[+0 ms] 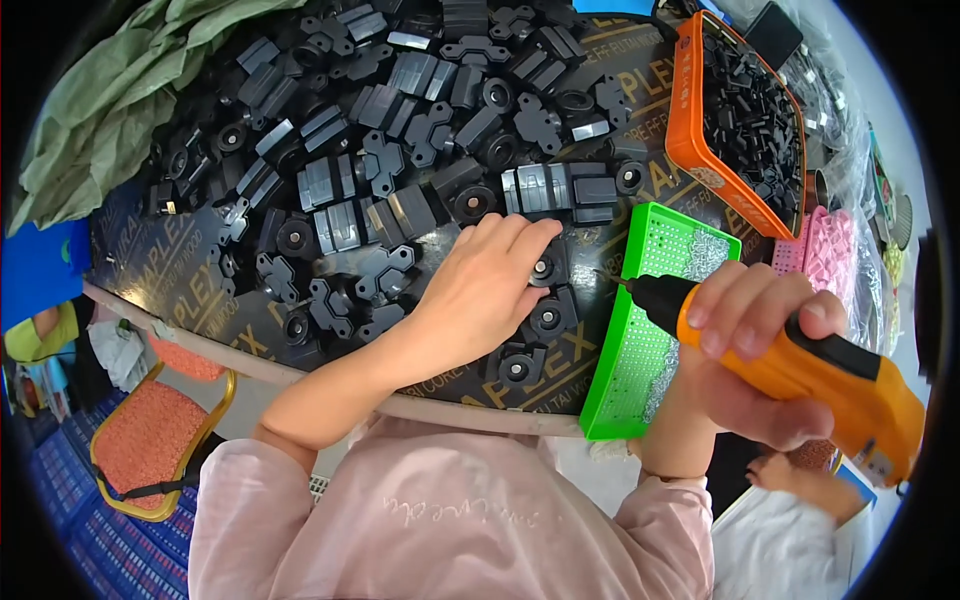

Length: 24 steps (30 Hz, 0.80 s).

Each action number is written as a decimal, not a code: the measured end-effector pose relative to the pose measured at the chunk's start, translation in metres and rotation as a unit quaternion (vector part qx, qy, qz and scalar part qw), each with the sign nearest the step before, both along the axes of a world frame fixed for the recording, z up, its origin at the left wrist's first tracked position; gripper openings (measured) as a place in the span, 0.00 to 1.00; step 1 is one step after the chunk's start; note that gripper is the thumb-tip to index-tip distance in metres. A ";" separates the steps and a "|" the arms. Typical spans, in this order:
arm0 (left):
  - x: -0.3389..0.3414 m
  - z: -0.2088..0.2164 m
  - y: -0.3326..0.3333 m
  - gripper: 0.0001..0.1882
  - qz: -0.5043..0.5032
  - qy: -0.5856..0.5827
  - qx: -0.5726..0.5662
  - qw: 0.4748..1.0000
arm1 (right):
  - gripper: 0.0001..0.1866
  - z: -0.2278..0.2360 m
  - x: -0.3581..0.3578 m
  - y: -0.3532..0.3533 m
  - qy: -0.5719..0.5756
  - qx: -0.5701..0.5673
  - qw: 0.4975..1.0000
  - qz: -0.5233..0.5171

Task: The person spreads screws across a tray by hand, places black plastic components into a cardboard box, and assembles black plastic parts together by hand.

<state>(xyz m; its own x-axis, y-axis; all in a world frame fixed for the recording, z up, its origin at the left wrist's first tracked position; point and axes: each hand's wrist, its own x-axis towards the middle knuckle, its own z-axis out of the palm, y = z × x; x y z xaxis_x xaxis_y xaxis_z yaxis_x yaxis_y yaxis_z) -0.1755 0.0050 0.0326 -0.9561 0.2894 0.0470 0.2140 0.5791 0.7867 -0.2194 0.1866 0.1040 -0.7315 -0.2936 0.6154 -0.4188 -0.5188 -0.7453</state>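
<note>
My left hand [480,290] reaches over the table, its fingers curled round a black plastic part [543,268] with a round metal-centred boss. Two similar parts [517,368] lie in a row below it, toward me. A yellow-orange cordless screwdriver [800,385] is gripped in my right hand [765,330], off to the right. Its black chuck and thin bit point left, over the edge of a green perforated tray [610,385]. Small silvery screws [705,255] lie in that tray. The bit touches no part.
Many loose black plastic parts [420,130] cover the dark printed tabletop [190,290]. An orange box [690,110] of small black pieces stands at the far right, near a pink basket [830,250]. Green cloth [100,130] drapes the far left. Another person's arm [800,485] shows lower right.
</note>
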 end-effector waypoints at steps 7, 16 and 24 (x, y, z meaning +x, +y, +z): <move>0.000 0.001 -0.009 0.23 0.038 -0.119 0.141 0.982 | 0.31 -0.003 0.004 0.009 -0.021 -0.021 0.999 -0.037; -0.004 0.000 -0.018 0.21 0.030 -0.253 0.544 0.800 | 0.34 -0.006 0.000 0.024 0.009 -0.024 0.999 -0.027; 0.001 -0.008 -0.019 0.15 -0.040 -0.187 0.297 0.936 | 0.35 -0.005 -0.006 0.019 0.040 -0.005 0.999 0.019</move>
<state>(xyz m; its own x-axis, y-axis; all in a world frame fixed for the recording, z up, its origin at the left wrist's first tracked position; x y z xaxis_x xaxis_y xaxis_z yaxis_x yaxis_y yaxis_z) -0.1749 -0.0137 0.0248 -0.9143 0.3895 -0.1112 -0.1163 0.0107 0.9932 -0.2251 0.2052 0.0993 -0.6688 -0.3126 0.6746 -0.4569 -0.5430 -0.7046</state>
